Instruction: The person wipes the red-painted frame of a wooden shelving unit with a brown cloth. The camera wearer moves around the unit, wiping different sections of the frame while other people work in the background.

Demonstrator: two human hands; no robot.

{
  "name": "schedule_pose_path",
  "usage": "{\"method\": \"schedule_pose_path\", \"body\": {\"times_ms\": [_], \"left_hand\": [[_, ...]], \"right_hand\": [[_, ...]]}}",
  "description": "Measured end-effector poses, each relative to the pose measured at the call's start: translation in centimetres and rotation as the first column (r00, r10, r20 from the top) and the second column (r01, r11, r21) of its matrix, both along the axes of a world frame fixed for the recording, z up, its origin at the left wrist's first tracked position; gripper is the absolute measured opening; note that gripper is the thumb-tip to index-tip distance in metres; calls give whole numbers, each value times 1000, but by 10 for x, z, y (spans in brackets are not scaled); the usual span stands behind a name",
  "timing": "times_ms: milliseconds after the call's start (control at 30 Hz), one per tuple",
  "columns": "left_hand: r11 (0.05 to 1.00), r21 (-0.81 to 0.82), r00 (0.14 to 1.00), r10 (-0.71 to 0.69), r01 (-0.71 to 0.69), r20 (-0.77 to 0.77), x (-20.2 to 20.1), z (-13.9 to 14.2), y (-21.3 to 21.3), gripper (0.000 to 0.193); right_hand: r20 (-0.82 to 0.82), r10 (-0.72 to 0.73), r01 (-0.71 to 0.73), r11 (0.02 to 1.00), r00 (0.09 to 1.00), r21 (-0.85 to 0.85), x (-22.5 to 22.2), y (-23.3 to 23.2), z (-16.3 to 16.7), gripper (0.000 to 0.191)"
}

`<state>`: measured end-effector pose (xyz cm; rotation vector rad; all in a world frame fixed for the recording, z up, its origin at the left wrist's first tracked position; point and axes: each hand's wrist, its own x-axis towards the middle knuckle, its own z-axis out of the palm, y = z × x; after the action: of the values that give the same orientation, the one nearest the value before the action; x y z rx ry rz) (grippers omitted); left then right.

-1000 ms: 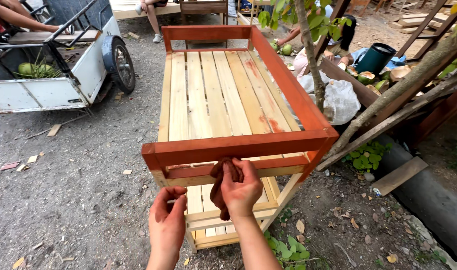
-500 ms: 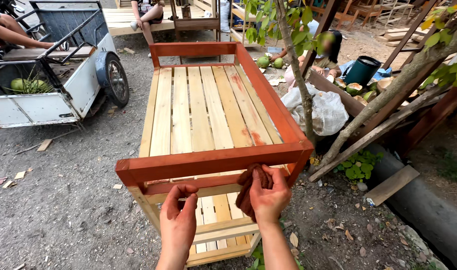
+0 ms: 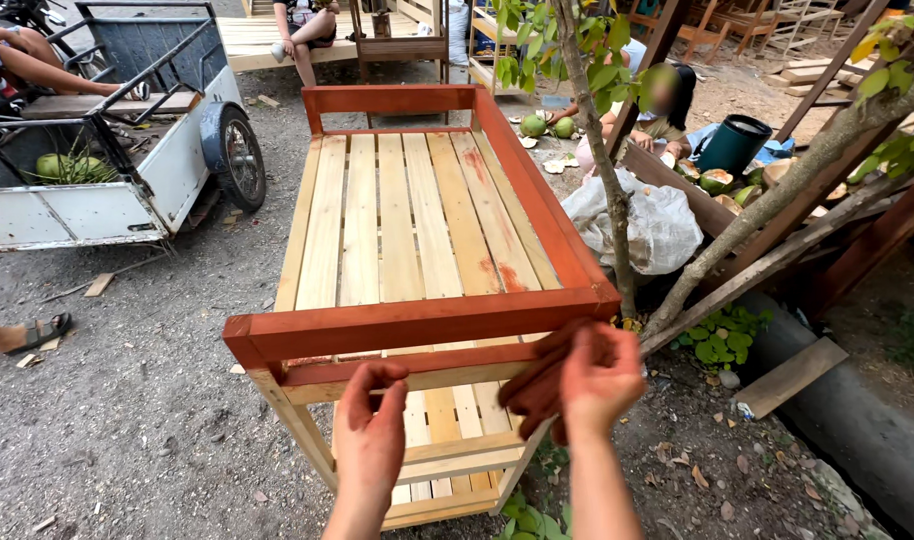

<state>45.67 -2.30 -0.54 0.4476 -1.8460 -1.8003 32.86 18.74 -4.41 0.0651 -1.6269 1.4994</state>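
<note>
The left hand [image 3: 369,432] is loose and holds nothing, fingers resting on the lower red-brown rail of the slatted wooden frame [image 3: 417,325]. The right hand [image 3: 599,375] squeezes a stained brown rag [image 3: 537,385] against the frame's near right corner. Wet stain might smear onto the pale slats.

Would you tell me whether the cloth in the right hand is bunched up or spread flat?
Bunched up: the stained cloth sits wadded under the right hand, pressed against the wooden frame's lower rail.
</note>
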Motion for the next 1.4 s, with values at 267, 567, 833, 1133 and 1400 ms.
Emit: {"method": "schedule_pose_path", "body": {"times_ms": [267,567,833,1133,1400], "left_hand": [[989,125,993,-92,83,69,0,17,26,9],[998,56,997,7,-11,73,19,3,-14,10],[971,225,996,81,-86,29,35,-37,-85,14],[937,55,932,350,-346,-95,69,-25,-128,18],[886,73,877,465,-459,-121,65,7,-107,27]], "right_hand": [[99,25,-10,990,995,-143,6,-10,16,16],[54,162,-148,966,985,-212,44,-94,30,19],[-62,297,-301,949,953,-87,90,-201,43,14],[-52,335,-314,919,941,239,119,-270,57,17],[-132,349,-270,871,928,410,104,-241,59,20]]}}
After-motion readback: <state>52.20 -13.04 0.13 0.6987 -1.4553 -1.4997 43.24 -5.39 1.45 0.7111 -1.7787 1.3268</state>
